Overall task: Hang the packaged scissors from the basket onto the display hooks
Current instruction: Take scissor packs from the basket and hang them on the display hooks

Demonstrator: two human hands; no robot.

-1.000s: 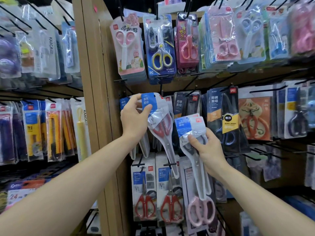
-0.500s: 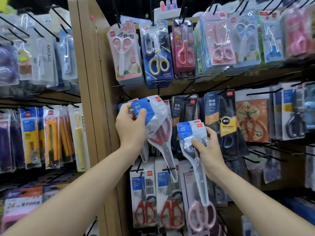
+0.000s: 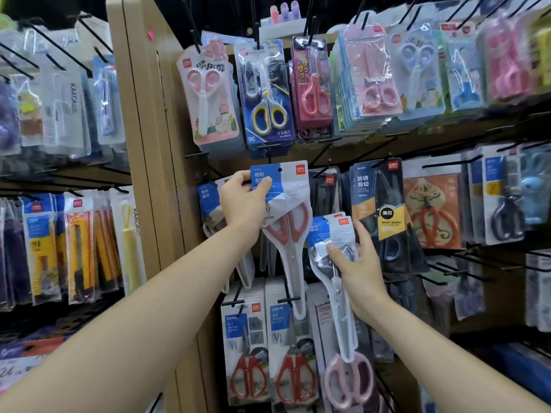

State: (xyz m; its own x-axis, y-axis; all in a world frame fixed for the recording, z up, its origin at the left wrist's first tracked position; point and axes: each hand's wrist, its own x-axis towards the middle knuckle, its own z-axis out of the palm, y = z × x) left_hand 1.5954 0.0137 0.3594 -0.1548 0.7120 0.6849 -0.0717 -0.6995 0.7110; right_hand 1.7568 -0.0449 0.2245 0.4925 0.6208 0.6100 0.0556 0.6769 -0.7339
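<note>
**Red-handled pack being squared up to its hook**

Nearest, low and right of the wooden post, the right hand is still gripping the pink-handled scissors pack around its middle, fingers wrapped over the plastic, keeping it waiting. Further in, closer to the post, the left hand is pinching the blue header of the red-handled scissors pack, thumb on the front. Over the last second it has been swinging this pack from a slant to nearly upright, so the hang hole is now facing out just beneath a black hook. The hole is seemingly not threaded yet, so hanging is probably coming next. Behind, matching packs are hanging just right of the post. No basket is showing.
</note>
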